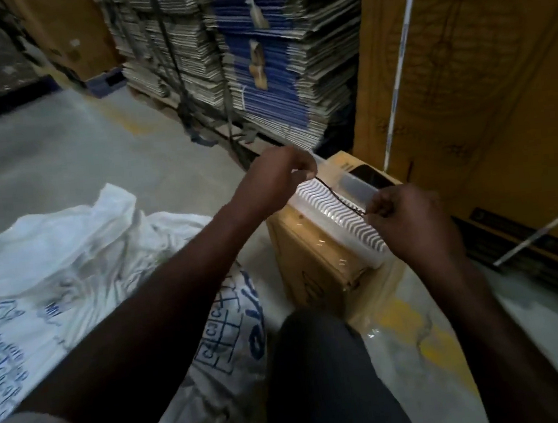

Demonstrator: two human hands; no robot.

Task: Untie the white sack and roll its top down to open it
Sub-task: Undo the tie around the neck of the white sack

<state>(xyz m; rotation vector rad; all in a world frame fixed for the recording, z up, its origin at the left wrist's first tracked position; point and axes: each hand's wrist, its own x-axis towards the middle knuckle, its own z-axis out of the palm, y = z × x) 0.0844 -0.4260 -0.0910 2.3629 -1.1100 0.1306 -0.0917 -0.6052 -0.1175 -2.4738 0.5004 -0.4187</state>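
A thin dark string [338,198] is held tight between two hands, above a white tray [337,219] with wavy ridges that sits on a brown box [314,262]. The left hand [268,186] is pinched shut on the far end of the string, and the right hand [409,220] is pinched shut on the near end, so the hands are kept apart with the string stretched between them. A dark phone [370,175] is seen at the far end of the tray. The white sack [70,267] with blue writing lies on the floor to the left, near the left arm, and it is not touched by either hand. Its top looks loose and crumpled, so it seems that the tie is already off, but this cannot be told for sure. To do this step well, the string should be put down somewhere safe, such as on the box, so it is not lost or stepped on. Then the top of the sack should be found with both hands, one on each side. The edge should be folded outward and rolled down evenly, a little at a time, so the sack is kept standing and nothing is spilled
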